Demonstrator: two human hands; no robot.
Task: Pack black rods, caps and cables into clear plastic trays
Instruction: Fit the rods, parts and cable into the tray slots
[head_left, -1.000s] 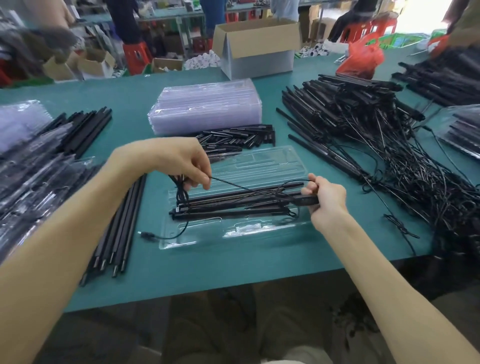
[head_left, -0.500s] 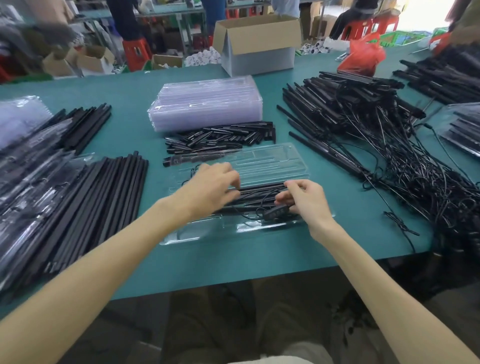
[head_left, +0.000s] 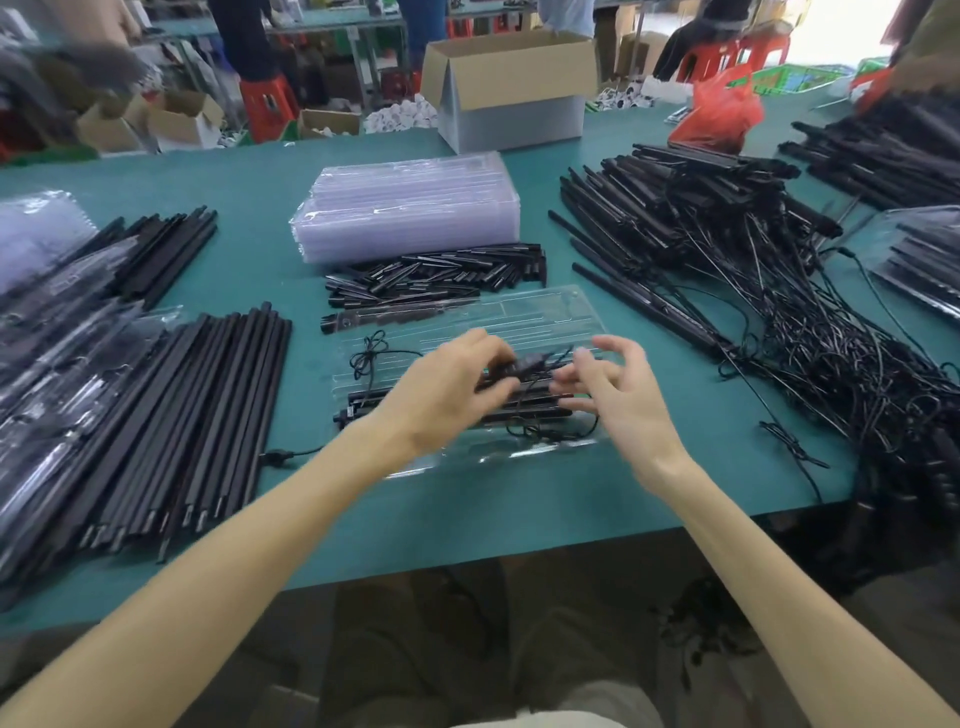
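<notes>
- The left hand (head_left: 447, 400) is hovering over the clear plastic tray (head_left: 550, 317). It is pinching a thick black bit of the cable (head_left: 524, 364) between thumb and fingers.
- The right hand (head_left: 618, 400) is hanging just beside it. Its fingers (head_left: 608, 348) are spread and loosely bent, gripping nothing, though this part is blurry.
- The black rods (head_left: 374, 405) are lying in the tray's near half, and the cable is looping over them.
- The cable's plug (head_left: 272, 457) is lying past the tray's left edge on the green table (head_left: 519, 519).
- Bare table is showing between the tray and the table's near edge.
- A bundle of loose rods (head_left: 197, 415) is sitting near the tray on the left.
- A pile of caps (head_left: 441, 275) is lying just past the tray's far edge, and a stack of empty trays (head_left: 405, 208) is sitting behind it.
- A tangled heap of rods and wires (head_left: 753, 291) is filling the right side, and a strip of bare table is showing between it and the tray.
</notes>
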